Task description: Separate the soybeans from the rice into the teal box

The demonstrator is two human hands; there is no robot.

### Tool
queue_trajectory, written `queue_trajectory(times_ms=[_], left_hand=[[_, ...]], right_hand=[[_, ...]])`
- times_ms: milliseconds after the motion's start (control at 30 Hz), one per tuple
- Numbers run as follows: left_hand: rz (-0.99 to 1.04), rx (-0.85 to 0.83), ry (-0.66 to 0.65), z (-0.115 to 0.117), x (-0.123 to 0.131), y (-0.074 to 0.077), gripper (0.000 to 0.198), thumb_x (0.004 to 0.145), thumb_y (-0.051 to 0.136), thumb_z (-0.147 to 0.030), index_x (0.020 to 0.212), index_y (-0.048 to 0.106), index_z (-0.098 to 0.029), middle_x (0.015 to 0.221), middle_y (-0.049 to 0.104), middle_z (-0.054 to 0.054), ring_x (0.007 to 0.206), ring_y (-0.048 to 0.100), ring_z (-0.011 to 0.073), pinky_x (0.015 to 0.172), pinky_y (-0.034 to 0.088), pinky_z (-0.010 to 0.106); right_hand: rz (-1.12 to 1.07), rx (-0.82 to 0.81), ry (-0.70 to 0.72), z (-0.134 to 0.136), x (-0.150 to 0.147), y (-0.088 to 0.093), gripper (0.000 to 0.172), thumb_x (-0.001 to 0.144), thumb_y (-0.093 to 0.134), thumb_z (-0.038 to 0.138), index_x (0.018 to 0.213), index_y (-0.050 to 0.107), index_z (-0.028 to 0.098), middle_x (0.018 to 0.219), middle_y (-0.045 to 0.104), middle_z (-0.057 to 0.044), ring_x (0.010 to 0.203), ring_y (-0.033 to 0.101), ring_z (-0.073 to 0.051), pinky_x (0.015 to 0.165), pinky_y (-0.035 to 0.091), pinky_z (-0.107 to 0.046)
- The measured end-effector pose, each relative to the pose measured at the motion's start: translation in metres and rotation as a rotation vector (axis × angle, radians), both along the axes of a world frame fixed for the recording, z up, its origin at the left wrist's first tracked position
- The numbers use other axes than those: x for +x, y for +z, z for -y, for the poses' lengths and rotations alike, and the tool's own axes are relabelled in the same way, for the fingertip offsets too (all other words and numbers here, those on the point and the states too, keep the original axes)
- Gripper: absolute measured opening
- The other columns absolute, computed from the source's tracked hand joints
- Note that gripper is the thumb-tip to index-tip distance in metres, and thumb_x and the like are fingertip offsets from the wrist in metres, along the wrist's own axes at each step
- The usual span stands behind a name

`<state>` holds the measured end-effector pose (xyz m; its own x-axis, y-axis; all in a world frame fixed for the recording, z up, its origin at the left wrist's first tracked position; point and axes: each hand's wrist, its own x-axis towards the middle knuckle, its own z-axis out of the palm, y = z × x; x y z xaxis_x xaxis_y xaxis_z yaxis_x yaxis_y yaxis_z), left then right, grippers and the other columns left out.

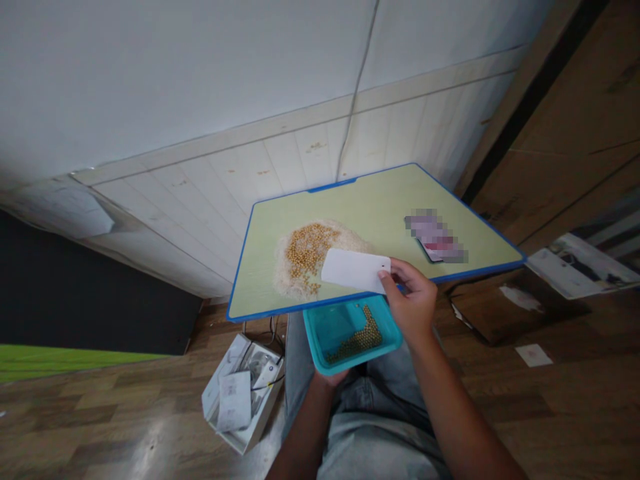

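My right hand (413, 297) pinches a white card (353, 270) with a small hole near its end, thumb on top. The card is over the near right side of a pile of pale rice-like grains (283, 267), with small round golden beads or beans (305, 250) spread on it. Below the table's near edge, my left hand (331, 378) supports a teal plastic container (320, 327) from underneath; its fingers are mostly hidden. More of the round golden pieces (361, 339) lie in the container, gathered towards its right and near sides.
The pile rests on a pale green table with a blue rim (270, 313). A blurred-out phone-like object (435, 237) lies on its right side. An open white box (250, 393) with papers and cables stands on the wooden floor at left. Cardboard (520, 300) is at right; a wall rises behind.
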<state>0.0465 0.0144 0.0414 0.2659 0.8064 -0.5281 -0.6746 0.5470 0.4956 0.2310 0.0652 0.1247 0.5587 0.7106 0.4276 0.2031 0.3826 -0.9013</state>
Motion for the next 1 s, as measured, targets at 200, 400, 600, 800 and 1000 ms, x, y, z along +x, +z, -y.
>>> queue_trajectory(times_ms=[200, 400, 600, 800, 1000], left_hand=[[0.004, -0.112, 0.035, 0.002, -0.002, -0.002, 0.076, 0.127, 0.044, -0.062, 0.188, 0.071, -0.028, 0.192, 0.077, 0.01, 0.193, 0.054, 0.0384, 0.157, 0.047, 0.058], [0.011, -0.051, 0.088, 0.0, 0.002, 0.012, 0.066, 0.128, 0.046, -0.06, 0.172, 0.085, -0.029, 0.191, 0.078, 0.006, 0.193, 0.054, 0.037, 0.16, 0.044, 0.058], [0.009, -0.049, 0.054, -0.002, 0.006, 0.022, 0.067, 0.129, 0.041, -0.058, 0.153, 0.094, -0.026, 0.181, 0.086, 0.008, 0.193, 0.054, 0.0391, 0.162, 0.04, 0.061], [-0.007, -0.007, 0.043, -0.003, 0.006, 0.03, 0.068, 0.129, 0.037, -0.057, 0.152, 0.094, -0.028, 0.18, 0.086, 0.007, 0.197, 0.049, 0.0399, 0.163, 0.033, 0.064], [-0.01, -0.011, 0.041, -0.005, 0.008, 0.031, 0.071, 0.128, 0.037, -0.059, 0.149, 0.095, -0.025, 0.181, 0.085, 0.01, 0.196, 0.05, 0.0405, 0.16, 0.04, 0.06]], right_hand=[[-0.067, -0.015, -0.001, 0.001, -0.004, -0.004, 0.029, 0.104, 0.097, 0.052, 0.115, 0.098, 0.025, 0.1, 0.1, -0.01, 0.084, 0.095, -0.03, 0.08, 0.08, -0.04], [-0.081, -0.041, 0.133, 0.006, -0.011, -0.001, 0.026, 0.099, 0.101, 0.048, 0.112, 0.097, 0.026, 0.097, 0.1, -0.009, 0.08, 0.097, -0.03, 0.073, 0.08, -0.037], [-0.072, -0.086, 0.269, 0.011, -0.019, 0.002, 0.034, 0.098, 0.104, 0.057, 0.112, 0.097, 0.027, 0.095, 0.1, -0.009, 0.076, 0.096, -0.03, 0.071, 0.08, -0.036], [-0.036, -0.087, 0.317, 0.011, -0.02, 0.001, 0.029, 0.099, 0.101, 0.053, 0.113, 0.098, 0.027, 0.093, 0.1, -0.007, 0.073, 0.095, -0.028, 0.07, 0.08, -0.036], [-0.056, -0.089, 0.273, 0.01, -0.014, -0.004, 0.026, 0.097, 0.1, 0.048, 0.112, 0.097, 0.026, 0.095, 0.1, -0.008, 0.075, 0.096, -0.029, 0.07, 0.079, -0.036]])
